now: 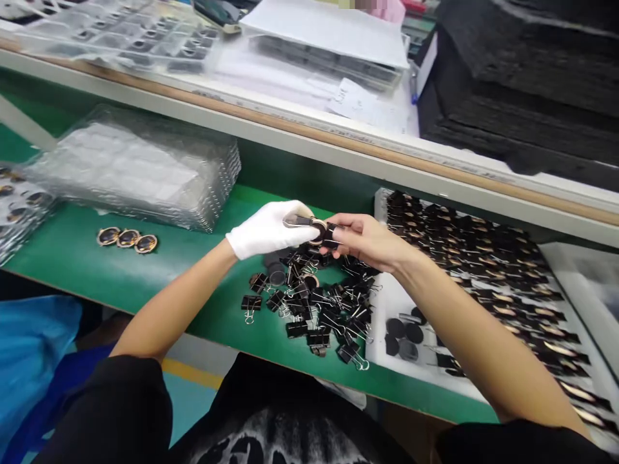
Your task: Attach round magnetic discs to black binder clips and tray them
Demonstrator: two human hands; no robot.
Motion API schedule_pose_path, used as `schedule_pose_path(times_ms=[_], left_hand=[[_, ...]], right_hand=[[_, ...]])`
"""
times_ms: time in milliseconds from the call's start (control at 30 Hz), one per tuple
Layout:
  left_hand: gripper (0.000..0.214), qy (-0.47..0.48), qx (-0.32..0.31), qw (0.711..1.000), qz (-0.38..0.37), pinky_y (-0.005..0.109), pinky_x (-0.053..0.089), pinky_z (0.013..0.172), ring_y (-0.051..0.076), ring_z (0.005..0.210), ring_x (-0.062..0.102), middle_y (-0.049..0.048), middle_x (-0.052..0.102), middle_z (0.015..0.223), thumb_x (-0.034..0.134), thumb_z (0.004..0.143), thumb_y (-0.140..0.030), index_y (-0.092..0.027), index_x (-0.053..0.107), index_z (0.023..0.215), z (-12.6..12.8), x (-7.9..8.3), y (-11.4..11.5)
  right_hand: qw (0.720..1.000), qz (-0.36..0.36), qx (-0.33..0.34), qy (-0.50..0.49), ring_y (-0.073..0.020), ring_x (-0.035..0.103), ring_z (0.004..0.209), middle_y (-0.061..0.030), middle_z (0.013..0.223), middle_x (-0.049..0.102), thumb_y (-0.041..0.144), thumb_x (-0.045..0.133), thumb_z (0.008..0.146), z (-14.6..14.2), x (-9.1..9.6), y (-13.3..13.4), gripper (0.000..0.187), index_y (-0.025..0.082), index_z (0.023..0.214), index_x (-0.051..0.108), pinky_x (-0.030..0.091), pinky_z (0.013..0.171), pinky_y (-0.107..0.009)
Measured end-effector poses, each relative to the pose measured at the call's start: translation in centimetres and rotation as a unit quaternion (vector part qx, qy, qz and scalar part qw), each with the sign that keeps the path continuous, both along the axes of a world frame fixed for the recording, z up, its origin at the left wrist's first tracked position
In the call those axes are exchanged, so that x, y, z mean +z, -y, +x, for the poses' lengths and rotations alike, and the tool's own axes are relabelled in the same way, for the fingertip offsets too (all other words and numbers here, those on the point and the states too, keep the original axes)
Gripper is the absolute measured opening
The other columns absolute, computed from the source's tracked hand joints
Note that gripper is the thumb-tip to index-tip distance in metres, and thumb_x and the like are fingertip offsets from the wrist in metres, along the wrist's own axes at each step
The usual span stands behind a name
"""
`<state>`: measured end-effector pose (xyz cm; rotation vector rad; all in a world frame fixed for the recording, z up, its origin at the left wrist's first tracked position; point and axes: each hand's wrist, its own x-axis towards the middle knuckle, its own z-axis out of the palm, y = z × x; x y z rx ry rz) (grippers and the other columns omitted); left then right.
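Observation:
My left hand [273,229], in a white glove, grips a small round part [318,232] with a gold-coloured rim and dark middle. Bare, my right hand [365,240] pinches a black binder clip [331,236] against the right side of that part. Whether the clip's jaws are around the rim I cannot tell. Below both hands lies a heap of black binder clips [333,303] with silver wire handles, some round pieces mixed in. Off to the left, three round gold-rimmed parts [127,238] sit in a row on the green table [203,290].
A white tray [380,351] at right carries rows of clipped parts [464,251] and loose black discs [403,335]. Stacked clear plastic trays [145,167] stand at back left. A shelf edge [290,142] crosses above, bearing papers [329,32] and black foam blocks [522,90].

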<state>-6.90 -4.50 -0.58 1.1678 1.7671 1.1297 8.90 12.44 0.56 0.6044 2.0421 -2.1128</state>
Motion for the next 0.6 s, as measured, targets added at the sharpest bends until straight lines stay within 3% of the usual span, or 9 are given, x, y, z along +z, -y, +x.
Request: schedule_pose_path(times_ms=[67, 133, 333, 500, 600], left_hand=[[0.035, 0.019, -0.024, 0.999, -0.014, 0.026, 0.053, 0.065, 0.015, 0.077, 0.069, 0.0023, 0.076, 0.092, 0.073, 0.084, -0.049, -0.019, 0.070, 0.102, 1.2, -0.1, -0.6], [0.028, 0.007, -0.065, 0.998, -0.022, 0.025, 0.049, 0.061, 0.014, 0.073, 0.066, 0.0001, 0.074, 0.085, 0.071, 0.085, -0.046, -0.020, 0.071, 0.095, 2.6, -0.2, -1.1], [0.023, -0.094, -0.155, 0.983, -0.031, 0.025, 0.038, 0.050, 0.012, 0.057, 0.053, -0.0044, 0.062, 0.067, 0.068, 0.086, -0.047, -0.024, 0.071, 0.084, 6.5, 1.1, -2.6], [0.023, -0.100, -0.149, 0.984, -0.023, 0.024, 0.043, 0.054, 0.013, 0.062, 0.059, -0.0041, 0.068, 0.073, 0.067, 0.086, -0.046, -0.024, 0.074, 0.090, 9.1, 2.1, -4.1], [0.023, -0.123, -0.177, 0.976, -0.035, 0.024, 0.042, 0.053, 0.012, 0.060, 0.057, -0.0046, 0.067, 0.070, 0.067, 0.086, -0.046, -0.024, 0.073, 0.088, 10.1, 2.3, -4.7]], right_hand=[[0.996, 0.081, -0.028, -0.019, -0.0199, 0.073, 0.070, -0.0066, 0.086, 0.079, 0.049, 0.091, 0.071, 2.5, 0.4, 0.5, 0.047, 0.020, 0.104, 0.074, 0.060, 0.064, -0.033], [0.987, 0.155, -0.041, -0.019, -0.0184, 0.068, 0.061, -0.0041, 0.078, 0.078, 0.043, 0.086, 0.077, 4.9, 0.7, 0.9, 0.036, 0.020, 0.104, 0.076, 0.057, 0.059, -0.033], [0.959, 0.274, -0.060, -0.050, -0.0139, 0.054, 0.050, 0.0014, 0.062, 0.066, 0.037, 0.083, 0.077, 10.6, 1.7, 1.1, 0.027, 0.022, 0.100, 0.081, 0.038, 0.046, -0.028], [0.952, 0.247, -0.172, -0.054, -0.0134, 0.052, 0.048, 0.0023, 0.059, 0.063, 0.037, 0.082, 0.077, 13.4, 1.9, 1.6, 0.025, 0.022, 0.098, 0.081, 0.037, 0.044, -0.028], [0.962, 0.211, -0.167, -0.051, -0.0132, 0.053, 0.047, 0.0034, 0.056, 0.061, 0.036, 0.082, 0.077, 14.5, 1.7, 1.8, 0.025, 0.021, 0.097, 0.081, 0.037, 0.043, -0.027]])
